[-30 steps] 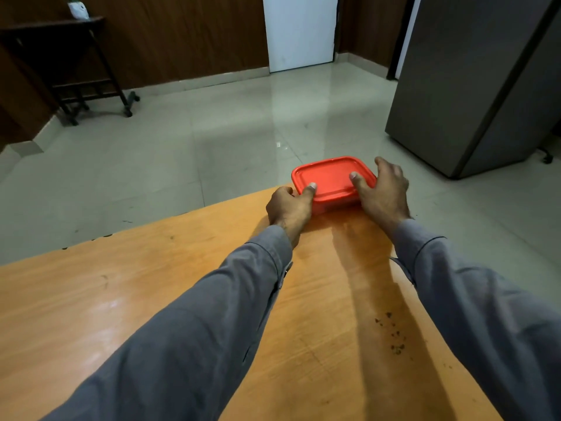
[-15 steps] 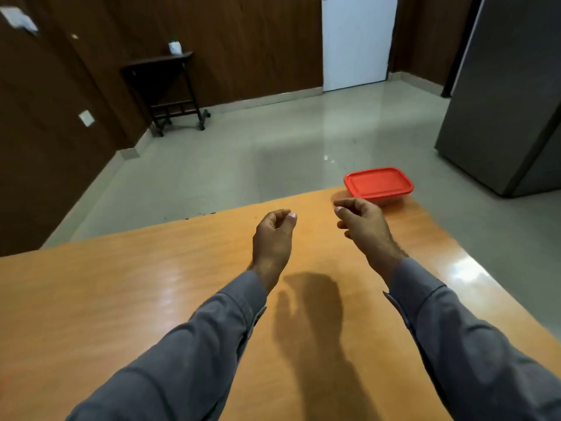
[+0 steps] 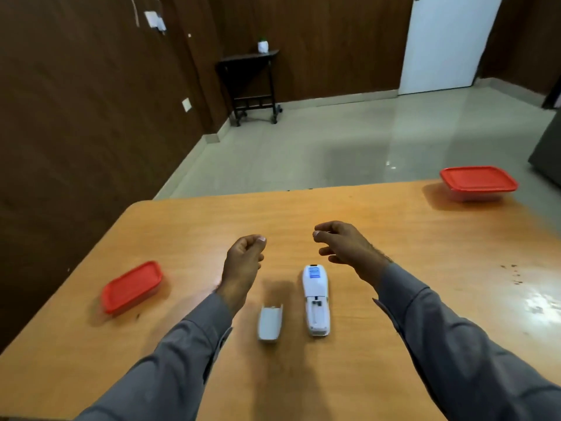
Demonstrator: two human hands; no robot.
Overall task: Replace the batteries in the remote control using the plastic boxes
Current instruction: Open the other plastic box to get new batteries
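Observation:
A white remote control lies face down in the middle of the wooden table, its battery compartment uncovered. Its loose white battery cover rests just to its left. One plastic box with a red lid sits at the table's left side, and another red-lidded box stands at the far right corner. My left hand hovers above the table left of the remote, fingers loosely curled, holding nothing. My right hand hovers beyond the remote's top end, fingers curled and apart, also holding nothing.
Beyond the table's far edge lies a pale tiled floor. A dark side table with a small white pot stands against the wood-panelled wall, and a white door is at the back right. Dark specks mark the table's right side.
Both hands left the far right red-lidded box and drew back toward the table's middle. The view swung left, bringing the remote, its cover and the left box into sight.

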